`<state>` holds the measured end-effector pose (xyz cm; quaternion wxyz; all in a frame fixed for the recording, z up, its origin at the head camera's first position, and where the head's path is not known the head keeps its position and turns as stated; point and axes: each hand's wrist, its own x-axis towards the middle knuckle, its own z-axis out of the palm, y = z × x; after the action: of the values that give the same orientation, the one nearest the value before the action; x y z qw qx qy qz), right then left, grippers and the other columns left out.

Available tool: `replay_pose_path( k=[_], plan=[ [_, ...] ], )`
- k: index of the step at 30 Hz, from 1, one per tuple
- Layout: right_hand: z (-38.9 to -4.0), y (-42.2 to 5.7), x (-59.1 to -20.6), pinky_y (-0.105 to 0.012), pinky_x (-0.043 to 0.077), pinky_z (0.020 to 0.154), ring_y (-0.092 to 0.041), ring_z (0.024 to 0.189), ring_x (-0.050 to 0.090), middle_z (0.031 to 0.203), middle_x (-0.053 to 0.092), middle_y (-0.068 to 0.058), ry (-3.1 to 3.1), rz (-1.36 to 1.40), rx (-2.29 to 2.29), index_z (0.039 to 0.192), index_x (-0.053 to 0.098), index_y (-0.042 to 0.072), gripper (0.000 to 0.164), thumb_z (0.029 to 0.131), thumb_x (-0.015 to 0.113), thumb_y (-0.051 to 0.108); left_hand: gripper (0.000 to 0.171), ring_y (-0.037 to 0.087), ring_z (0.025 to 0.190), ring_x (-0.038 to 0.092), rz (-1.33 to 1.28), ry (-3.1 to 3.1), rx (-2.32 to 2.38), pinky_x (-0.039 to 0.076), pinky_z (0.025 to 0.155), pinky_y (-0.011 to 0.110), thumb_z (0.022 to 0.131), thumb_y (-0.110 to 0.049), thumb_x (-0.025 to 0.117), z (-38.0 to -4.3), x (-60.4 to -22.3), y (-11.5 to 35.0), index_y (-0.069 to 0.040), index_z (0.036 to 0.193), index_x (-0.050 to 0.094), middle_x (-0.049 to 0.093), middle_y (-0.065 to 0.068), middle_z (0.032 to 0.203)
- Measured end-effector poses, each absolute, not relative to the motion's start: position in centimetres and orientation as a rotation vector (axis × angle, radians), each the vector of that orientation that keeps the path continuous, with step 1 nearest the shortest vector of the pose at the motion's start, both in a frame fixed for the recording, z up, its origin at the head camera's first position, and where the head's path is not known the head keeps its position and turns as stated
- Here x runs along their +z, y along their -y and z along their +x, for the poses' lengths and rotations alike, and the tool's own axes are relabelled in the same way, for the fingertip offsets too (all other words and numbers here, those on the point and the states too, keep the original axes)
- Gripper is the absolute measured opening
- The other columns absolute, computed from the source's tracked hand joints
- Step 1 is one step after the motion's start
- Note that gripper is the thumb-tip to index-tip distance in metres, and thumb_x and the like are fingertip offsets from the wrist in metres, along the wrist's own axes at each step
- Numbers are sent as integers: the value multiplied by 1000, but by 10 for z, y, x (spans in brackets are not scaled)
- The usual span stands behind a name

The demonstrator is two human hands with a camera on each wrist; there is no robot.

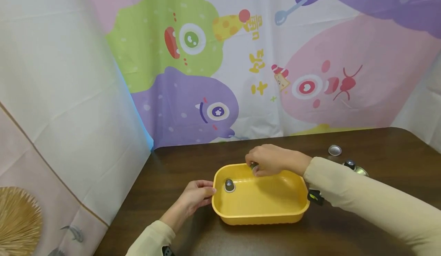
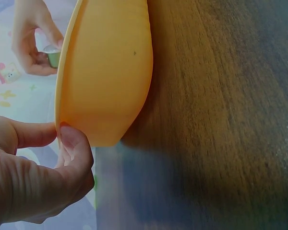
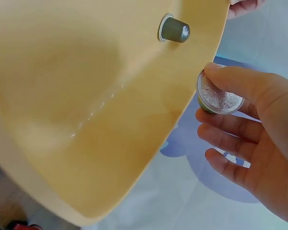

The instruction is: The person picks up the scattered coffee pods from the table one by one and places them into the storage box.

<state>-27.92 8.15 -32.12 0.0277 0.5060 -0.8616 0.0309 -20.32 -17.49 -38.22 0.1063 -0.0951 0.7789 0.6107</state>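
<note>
A yellow plastic basin [image 1: 262, 218] stands on the table, and its left rim is pinched between thumb and fingers of my left hand [image 1: 195, 195]. Over the basin's far rim, my right hand [image 1: 270, 159] holds a green coffee capsule [image 2: 54, 58]. In the right wrist view the capsule's silver foil lid [image 3: 221, 98] shows, with the thumb against it. One dark grey-green coffee capsule [image 1: 229, 185] stands upright on the basin floor near the left end; the right wrist view shows its rounded tip and pale rim.
Right of the basin, partly behind my right sleeve, are a dark capsule [image 1: 349, 164] and a pale gold-green one [image 1: 361, 171]. A silver round piece [image 1: 335, 150] lies farther back on the brown table [image 1: 193, 162]. A cartoon-printed cloth [image 1: 262, 118] hangs behind the table.
</note>
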Motion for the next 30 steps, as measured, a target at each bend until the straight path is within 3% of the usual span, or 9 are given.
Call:
replay_pose_path(
  k=[17, 30],
  plan=[
    [-285, -50, -331, -24, 44, 68, -9, 74, 48, 90, 64, 1, 2739, 1596, 52, 97, 65, 13, 16, 82, 70, 19, 34, 15, 83, 63, -235, -2282, 1798, 59, 77, 34, 89, -2, 60, -202, -383, 177, 13, 118, 54, 65, 21, 107],
    [-283, -23, -348, -22, 42, 65, -8, 68, 44, 81, 59, 6, 2862, 1576, -32, 90, 64, 13, 11, 81, 72, 13, 36, 14, 83, 61, -226, -2267, 1813, 58, 74, 30, 88, -2, 60, -202, -384, 177, 14, 120, 53, 63, 17, 102]
  ],
)
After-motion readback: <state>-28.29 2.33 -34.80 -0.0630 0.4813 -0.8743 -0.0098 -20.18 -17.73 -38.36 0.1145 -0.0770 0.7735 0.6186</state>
